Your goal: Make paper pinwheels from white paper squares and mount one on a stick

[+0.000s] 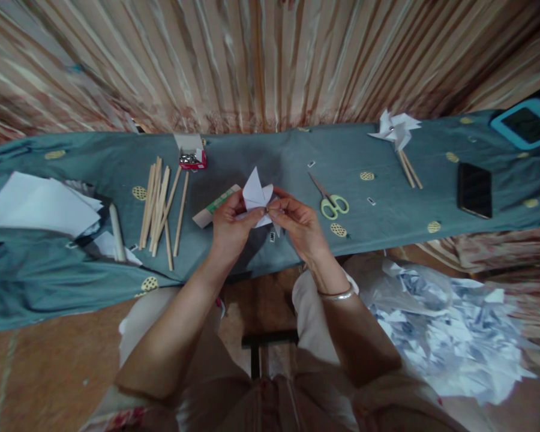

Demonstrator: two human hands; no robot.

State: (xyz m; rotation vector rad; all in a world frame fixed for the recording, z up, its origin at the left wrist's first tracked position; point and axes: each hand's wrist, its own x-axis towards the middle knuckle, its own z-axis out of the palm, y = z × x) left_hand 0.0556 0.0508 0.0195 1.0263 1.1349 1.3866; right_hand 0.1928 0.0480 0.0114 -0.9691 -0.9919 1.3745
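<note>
A white folded paper pinwheel (pixel 254 191) is between my two hands over the middle of the cloth-covered table. My left hand (pixel 231 225) grips it from the left, thumb pressed near its centre. From the right, my right hand (pixel 299 222) pinches at the centre, where a small dark point shows between the fingertips; what it is cannot be made out. A green and beige strip (pixel 204 216) lies beside my left hand. Scissors (pixel 333 206) with light green handles rest right of my right hand. Several wooden sticks (pixel 155 204) lie to the left, below an open red box (pixel 198 159) of metal pins.
White paper sheets (pixel 40 204) and a pale rod (pixel 117 233) lie at the left. At the right are a finished pinwheel (pixel 395 129) near two sticks (pixel 410 170), a black phone (pixel 474 190) and a blue-framed device (pixel 528 124). A bag of white folded paper (pixel 450 330) stands below.
</note>
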